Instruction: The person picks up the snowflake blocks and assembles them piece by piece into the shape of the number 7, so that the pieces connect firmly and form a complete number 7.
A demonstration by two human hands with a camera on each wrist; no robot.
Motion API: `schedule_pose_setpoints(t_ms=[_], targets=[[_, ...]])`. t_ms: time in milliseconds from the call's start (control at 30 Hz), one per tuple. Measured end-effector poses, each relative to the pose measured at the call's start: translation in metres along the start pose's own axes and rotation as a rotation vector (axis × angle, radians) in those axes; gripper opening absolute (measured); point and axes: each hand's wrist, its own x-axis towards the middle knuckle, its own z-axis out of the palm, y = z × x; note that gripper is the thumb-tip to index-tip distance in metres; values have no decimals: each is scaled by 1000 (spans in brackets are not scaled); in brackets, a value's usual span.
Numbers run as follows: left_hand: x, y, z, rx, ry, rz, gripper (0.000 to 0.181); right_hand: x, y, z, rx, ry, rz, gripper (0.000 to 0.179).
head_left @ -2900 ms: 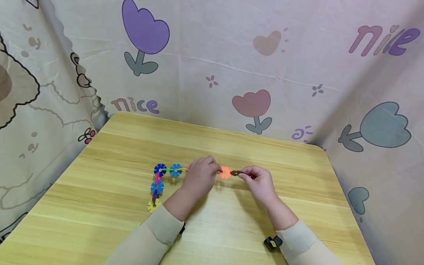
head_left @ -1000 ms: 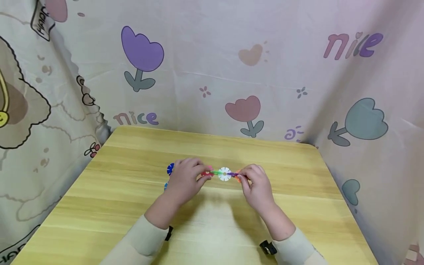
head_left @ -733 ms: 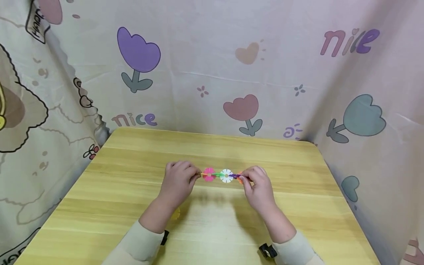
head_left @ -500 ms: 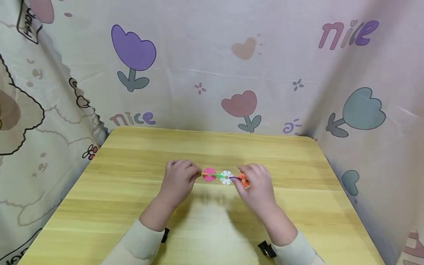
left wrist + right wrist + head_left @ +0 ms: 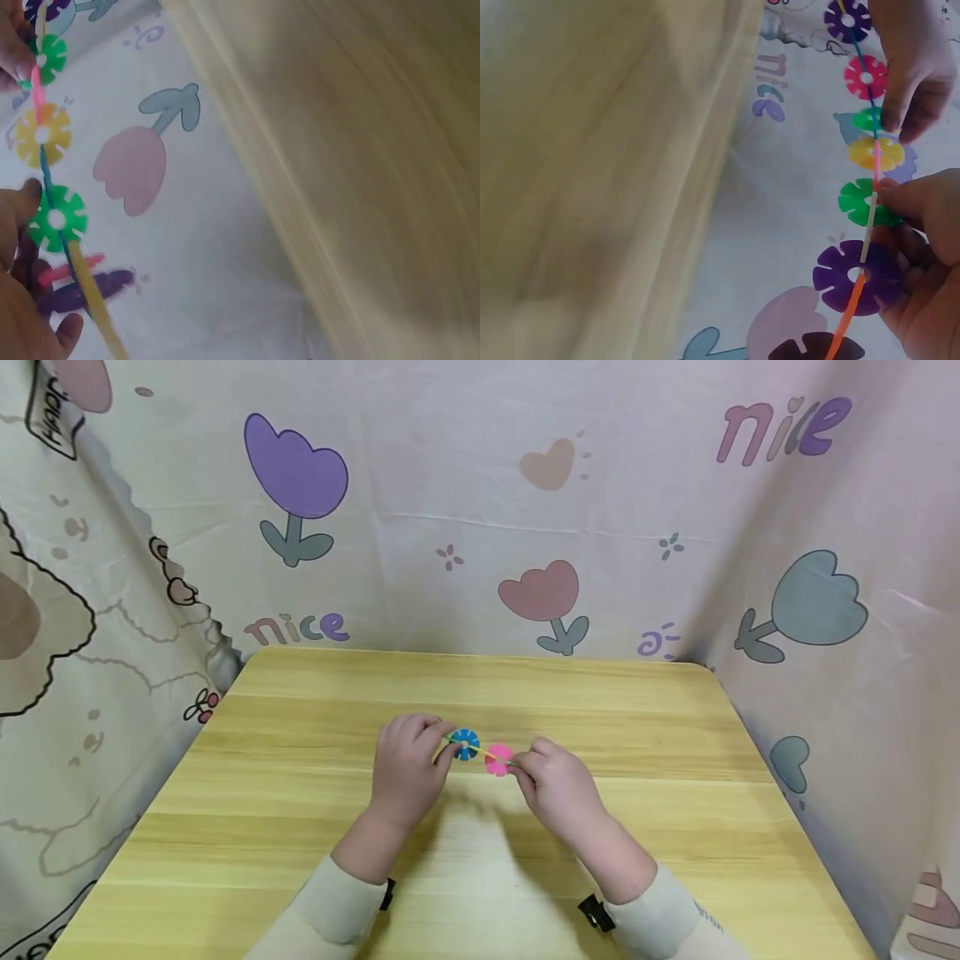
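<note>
A chain of slotted plastic snowflake discs stretches between the two hands over the table. Left hand (image 5: pixel 408 764) pinches a green disc (image 5: pixel 69 225) at one end of the stretch. Right hand (image 5: pixel 561 787) pinches another green disc (image 5: pixel 855 201). Between them are a blue disc (image 5: pixel 468 752), a yellow disc (image 5: pixel 56 142) and a pink disc (image 5: pixel 497 766). Past the right hand the chain goes on with a purple disc (image 5: pixel 838 277), an orange disc (image 5: pixel 845 319) and a brown disc (image 5: pixel 816 349). Beyond the left hand are more discs, including a purple one (image 5: pixel 114 283); the head view hides these.
The wood-grain table (image 5: pixel 247 827) spreads under both hands. A printed cloth (image 5: pixel 420 468) hangs behind its far edge and along the sides. Black wrist cameras (image 5: pixel 597 913) sit at the sleeve cuffs.
The L-shaped run of discs seen on the table earlier is out of sight. Both hands have shifted their pinch along the chain: right from purple to green, left from yellow to the other green.
</note>
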Motion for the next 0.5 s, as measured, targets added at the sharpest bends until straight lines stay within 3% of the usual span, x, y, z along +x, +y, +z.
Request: schedule_pose_setpoints(t_ms=[100,267,400,500], targets=[[-3,-2,-3,11,72,-78,26,-6,1,3,-8,73,-2,11],[-4,-2,-6,23,92,-177,26,-14,-2,10,2,180,-39,12],[-6,-2,-6,44,138,-241,24,-17,-6,15,7,211,-37,13],[-8,-2,-4,48,197,-237,18,-19,-10,15,12,173,3,12]])
